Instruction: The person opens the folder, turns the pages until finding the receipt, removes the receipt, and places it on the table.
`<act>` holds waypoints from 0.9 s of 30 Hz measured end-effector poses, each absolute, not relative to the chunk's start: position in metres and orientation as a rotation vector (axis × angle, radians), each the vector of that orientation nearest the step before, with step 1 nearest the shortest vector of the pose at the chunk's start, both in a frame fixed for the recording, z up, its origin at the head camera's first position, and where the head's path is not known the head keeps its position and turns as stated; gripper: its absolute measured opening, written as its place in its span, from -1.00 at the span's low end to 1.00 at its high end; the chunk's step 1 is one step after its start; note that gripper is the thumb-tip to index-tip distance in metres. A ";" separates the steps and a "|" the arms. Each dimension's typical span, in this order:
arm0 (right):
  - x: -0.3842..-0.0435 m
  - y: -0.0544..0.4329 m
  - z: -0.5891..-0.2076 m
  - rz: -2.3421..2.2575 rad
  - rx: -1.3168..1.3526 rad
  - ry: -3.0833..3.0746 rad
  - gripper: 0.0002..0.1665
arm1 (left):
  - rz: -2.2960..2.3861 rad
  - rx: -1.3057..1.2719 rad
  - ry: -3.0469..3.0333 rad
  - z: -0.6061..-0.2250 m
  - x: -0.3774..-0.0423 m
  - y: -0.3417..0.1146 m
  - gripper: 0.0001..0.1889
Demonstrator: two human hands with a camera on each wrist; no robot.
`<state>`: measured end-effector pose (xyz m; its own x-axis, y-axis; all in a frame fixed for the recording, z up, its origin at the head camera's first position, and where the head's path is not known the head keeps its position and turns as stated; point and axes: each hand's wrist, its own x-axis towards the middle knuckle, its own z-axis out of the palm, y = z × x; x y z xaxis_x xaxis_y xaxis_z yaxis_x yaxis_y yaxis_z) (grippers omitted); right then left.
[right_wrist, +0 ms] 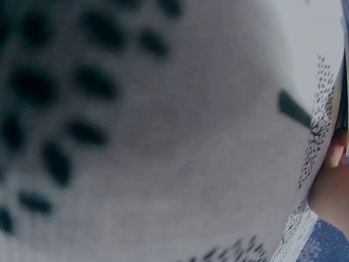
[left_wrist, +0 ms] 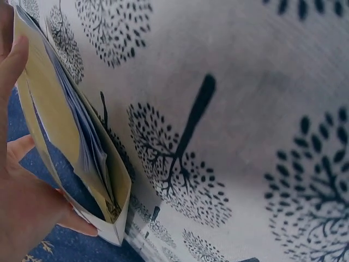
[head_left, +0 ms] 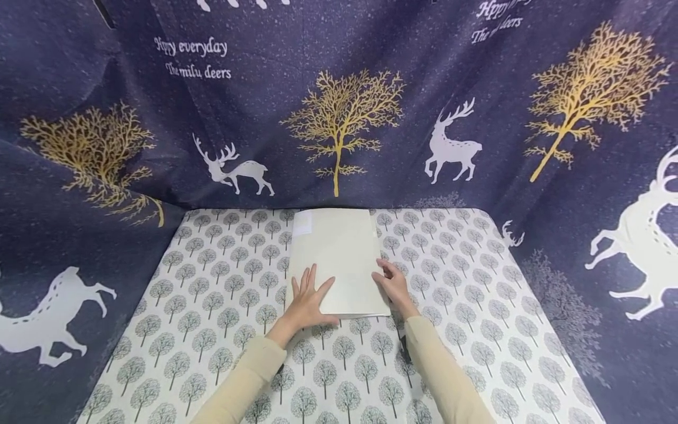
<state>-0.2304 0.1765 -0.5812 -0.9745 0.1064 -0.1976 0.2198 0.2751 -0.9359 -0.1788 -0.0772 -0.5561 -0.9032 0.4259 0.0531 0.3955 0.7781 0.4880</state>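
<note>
A cream folder [head_left: 339, 259] lies closed on the patterned cloth, a white label at its upper left corner. My left hand [head_left: 307, 303] rests on the lower left of its cover, fingers spread and thumb beside the bottom edge. From the left wrist view, the folder's bottom side gapes a little, and a stack of papers [left_wrist: 90, 131] shows between the covers. At the right edge of the folder, my right hand [head_left: 393, 285] holds on with thumb and fingertips. Only part of that hand [right_wrist: 332, 194] comes into the right wrist view.
White cloth [head_left: 212, 335] with a tree print covers the table. A dark blue curtain [head_left: 392, 35] with deer and gold trees hangs behind and at both sides. The folder's top edge lies near the table's far edge. A dark strap [head_left: 405, 350] shows by the right wrist.
</note>
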 end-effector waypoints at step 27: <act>-0.252 0.184 -0.578 -1.454 0.088 2.758 -0.40 | 0.902 0.745 2.977 -0.546 -0.179 -0.080 -0.27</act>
